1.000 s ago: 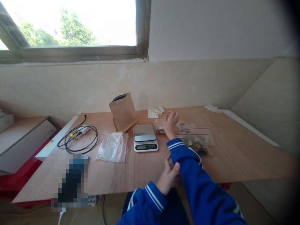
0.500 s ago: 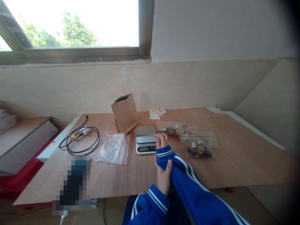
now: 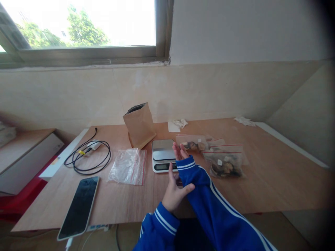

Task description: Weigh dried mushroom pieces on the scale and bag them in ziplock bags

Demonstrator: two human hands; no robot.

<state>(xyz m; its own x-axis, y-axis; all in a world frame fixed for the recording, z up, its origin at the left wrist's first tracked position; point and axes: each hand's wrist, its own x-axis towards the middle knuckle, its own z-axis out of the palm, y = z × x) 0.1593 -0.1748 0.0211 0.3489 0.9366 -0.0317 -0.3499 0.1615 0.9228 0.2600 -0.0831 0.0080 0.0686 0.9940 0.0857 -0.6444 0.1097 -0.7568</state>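
Note:
My left hand (image 3: 173,192) is beside the right forearm, its thumb and fingers apart around the blue sleeve (image 3: 199,184) near the cuff. I cannot tell how firmly it touches the cloth, and some fingers are hidden behind the sleeve. My right hand (image 3: 180,152) is raised with loosely spread fingers and holds nothing. It overlaps the right edge of a white kitchen scale (image 3: 162,150) with a metal plate and a dark display. Just right of it lie zip bags of dried brown pieces, one farther back (image 3: 195,144) and one nearer (image 3: 226,167).
An open brown paper bag (image 3: 140,125) stands behind the scale. Flat clear zip bags (image 3: 128,166) lie left of it. Farther left are a coiled black cable (image 3: 104,164) and a smartphone (image 3: 80,207) at the front edge. Crumpled tissue (image 3: 180,123) lies near the wall.
My left hand has loosened from the right sleeve, its fingers now spread, and has shifted slightly left. My right hand's fingers have straightened. The view has shifted slightly.

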